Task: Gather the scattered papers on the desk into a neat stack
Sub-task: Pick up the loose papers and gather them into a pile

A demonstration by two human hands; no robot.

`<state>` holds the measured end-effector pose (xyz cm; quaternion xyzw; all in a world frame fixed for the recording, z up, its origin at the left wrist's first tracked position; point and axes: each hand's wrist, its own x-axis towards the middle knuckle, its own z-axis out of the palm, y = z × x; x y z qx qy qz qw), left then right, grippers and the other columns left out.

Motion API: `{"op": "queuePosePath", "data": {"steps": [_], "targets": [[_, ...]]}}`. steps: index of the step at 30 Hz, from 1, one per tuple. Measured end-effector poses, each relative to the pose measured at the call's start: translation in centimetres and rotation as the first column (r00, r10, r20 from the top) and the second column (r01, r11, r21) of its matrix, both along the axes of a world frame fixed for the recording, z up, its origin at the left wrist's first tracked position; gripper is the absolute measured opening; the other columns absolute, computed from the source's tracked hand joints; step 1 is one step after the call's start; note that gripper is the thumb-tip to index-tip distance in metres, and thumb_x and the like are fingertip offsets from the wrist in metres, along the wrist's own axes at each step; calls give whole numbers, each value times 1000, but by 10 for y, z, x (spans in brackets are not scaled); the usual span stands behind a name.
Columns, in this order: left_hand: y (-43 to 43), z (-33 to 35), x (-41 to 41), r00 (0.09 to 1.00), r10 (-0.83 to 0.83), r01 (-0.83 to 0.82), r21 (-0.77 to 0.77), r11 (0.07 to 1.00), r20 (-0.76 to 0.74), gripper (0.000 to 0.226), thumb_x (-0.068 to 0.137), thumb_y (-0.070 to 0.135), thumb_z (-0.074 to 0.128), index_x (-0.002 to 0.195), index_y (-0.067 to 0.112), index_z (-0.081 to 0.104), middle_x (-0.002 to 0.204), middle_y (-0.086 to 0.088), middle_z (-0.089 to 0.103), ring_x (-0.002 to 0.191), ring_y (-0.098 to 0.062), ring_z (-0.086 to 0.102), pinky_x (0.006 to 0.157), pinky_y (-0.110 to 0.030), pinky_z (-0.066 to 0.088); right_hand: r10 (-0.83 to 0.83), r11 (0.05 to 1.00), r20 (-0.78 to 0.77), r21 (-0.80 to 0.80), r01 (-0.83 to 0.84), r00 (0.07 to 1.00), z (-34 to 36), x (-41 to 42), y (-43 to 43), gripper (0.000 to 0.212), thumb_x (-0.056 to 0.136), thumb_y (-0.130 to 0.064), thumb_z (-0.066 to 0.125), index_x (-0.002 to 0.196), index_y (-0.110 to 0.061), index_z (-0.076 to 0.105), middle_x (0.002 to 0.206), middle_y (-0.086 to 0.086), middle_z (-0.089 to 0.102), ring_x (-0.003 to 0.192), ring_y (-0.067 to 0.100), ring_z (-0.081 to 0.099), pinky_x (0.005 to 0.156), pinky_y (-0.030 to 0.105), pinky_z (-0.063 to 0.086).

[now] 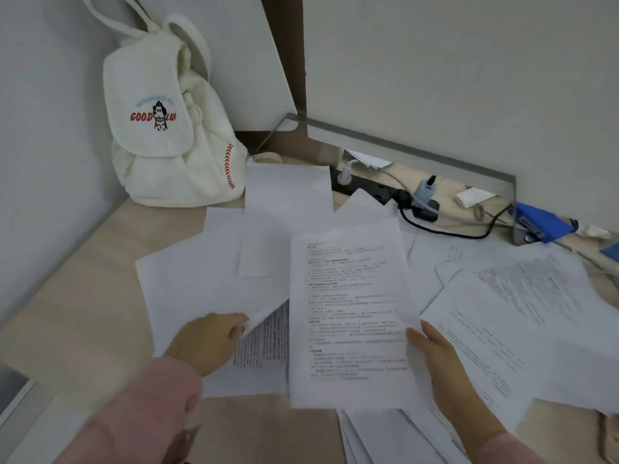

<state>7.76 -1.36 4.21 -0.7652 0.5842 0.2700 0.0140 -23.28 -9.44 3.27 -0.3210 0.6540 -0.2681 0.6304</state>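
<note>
Left-hand fingers pinch a blank sheet; right-hand fingers clasp the printed page.

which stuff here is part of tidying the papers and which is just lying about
Job: printed sheet in right hand; blank sheet pinched by left hand; scattered papers.
Lying about: white backpack; power strip; blue stapler.

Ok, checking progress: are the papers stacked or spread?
Spread: papers lie overlapping at different angles across the desk.
</note>
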Motion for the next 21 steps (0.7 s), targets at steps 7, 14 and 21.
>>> {"op": "queuePosePath", "data": {"steps": [7,14,21], "targets": [[-6,112,-11,878,-71,-2,-151,989,-473,23,91,43,47,89,31,66,86,5,68,80,-8,62,76,-20,44,-103,994,-49,-39,101,994,3,-28,2,34,92,-10,50,125,-9,57,124,6,60,115,32,55,105,47,39],[-3,140,-16,495,160,-495,-125,860,-854,25,84,17,55,96,29,73,99,3,75,88,-8,70,74,-22,54,-155,987,69,-23,157,985,10,-48,3,21,95,-6,42,107,-10,59,94,5,66,85,24,62,65,34,46],[1,49,-13,342,557,-715,176,677,-757,16,90,21,55,95,30,67,103,2,70,95,-20,63,79,-38,49,-290,957,93,15,290,952,7,-70,4,35,94,-12,46,129,-9,51,118,10,63,104,29,59,84,41,48]]}}
